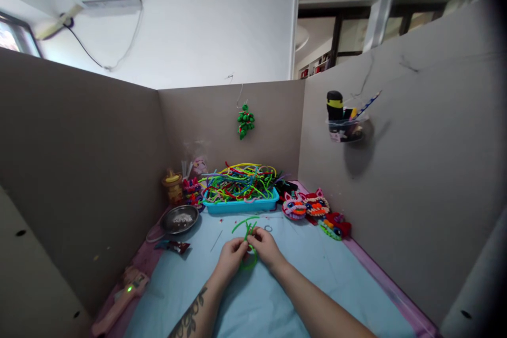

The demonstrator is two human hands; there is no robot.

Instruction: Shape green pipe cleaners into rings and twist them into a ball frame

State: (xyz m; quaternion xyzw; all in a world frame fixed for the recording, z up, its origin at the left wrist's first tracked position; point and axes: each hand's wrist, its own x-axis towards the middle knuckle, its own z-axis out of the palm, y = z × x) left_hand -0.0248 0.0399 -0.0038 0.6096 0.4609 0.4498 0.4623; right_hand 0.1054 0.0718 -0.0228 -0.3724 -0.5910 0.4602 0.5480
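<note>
My left hand (232, 254) and my right hand (266, 246) meet over the middle of the light blue cloth. Both are closed, pinching bright green pipe cleaners (249, 226) between thumbs and fingers. Several green ends stick up above the fingertips and cross each other. Below the hands a green loop hangs down between the wrists. Just how the strands join is hidden by my fingers. A thin stick or needle (216, 241) lies left of my left hand. Beyond my right hand a small ring (268, 228) rests on the cloth.
Behind my hands stands a blue tray (241, 206) heaped with coloured pipe cleaners. On the left are a metal bowl (180, 219), scissors-like tool (172, 246) and pink device (125, 296). Finished fuzzy pieces (317, 204) sit at right. Grey partitions (222, 116) enclose three sides.
</note>
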